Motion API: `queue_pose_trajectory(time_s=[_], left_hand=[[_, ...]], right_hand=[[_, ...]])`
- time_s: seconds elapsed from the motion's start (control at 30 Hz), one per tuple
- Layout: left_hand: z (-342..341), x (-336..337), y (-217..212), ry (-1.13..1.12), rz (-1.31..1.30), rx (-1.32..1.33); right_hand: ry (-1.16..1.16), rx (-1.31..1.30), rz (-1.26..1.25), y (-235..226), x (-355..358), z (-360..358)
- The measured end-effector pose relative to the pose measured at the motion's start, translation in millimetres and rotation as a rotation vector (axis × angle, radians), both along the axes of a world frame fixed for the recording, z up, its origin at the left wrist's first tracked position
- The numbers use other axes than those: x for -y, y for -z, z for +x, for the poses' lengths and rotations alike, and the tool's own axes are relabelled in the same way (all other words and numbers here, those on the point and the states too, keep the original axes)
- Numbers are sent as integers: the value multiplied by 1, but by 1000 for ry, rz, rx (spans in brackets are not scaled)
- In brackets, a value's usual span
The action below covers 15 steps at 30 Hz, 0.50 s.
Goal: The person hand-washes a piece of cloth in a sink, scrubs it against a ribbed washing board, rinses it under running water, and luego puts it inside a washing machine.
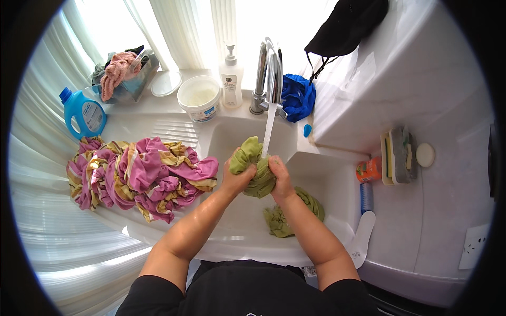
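A bunched green cloth (259, 181) is gripped between both my hands over the sink (221, 138). My left hand (237, 178) is closed around its left side, and a fold sticks up above the fist. On the other side my right hand (281, 178) is closed on the same cloth. Water from the chrome faucet (274, 73) runs down onto the cloth between my hands. Below my right forearm, more green cloth (279, 221) lies in the basin; whether it joins the held part is hidden.
Twisted pink and yellow fabric (142, 174) covers the left drainboard. Behind stand a blue detergent bottle (84, 113), a bin of clothes (138, 87), a white tub (199, 100) and a pump bottle (231, 81). Blue cloth (298, 97) sits beside the faucet; a sponge holder (396, 155) hangs at right.
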<state>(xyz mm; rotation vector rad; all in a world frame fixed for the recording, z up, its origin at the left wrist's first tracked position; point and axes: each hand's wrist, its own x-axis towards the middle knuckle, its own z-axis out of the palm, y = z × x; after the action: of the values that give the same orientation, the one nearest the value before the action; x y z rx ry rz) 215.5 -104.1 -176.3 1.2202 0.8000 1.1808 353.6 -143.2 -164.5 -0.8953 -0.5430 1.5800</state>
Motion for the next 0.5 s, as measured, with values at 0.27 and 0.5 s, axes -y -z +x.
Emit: queue_pose_trajectory(time_s=[0.27,0.5], left_hand=[[-11,13,-27,313,-315,250],[-38,31,-21,490,-936,570]], right_hand=[[-235,-553,-106,1,16,8],[-100,380,181,-2,22,14]])
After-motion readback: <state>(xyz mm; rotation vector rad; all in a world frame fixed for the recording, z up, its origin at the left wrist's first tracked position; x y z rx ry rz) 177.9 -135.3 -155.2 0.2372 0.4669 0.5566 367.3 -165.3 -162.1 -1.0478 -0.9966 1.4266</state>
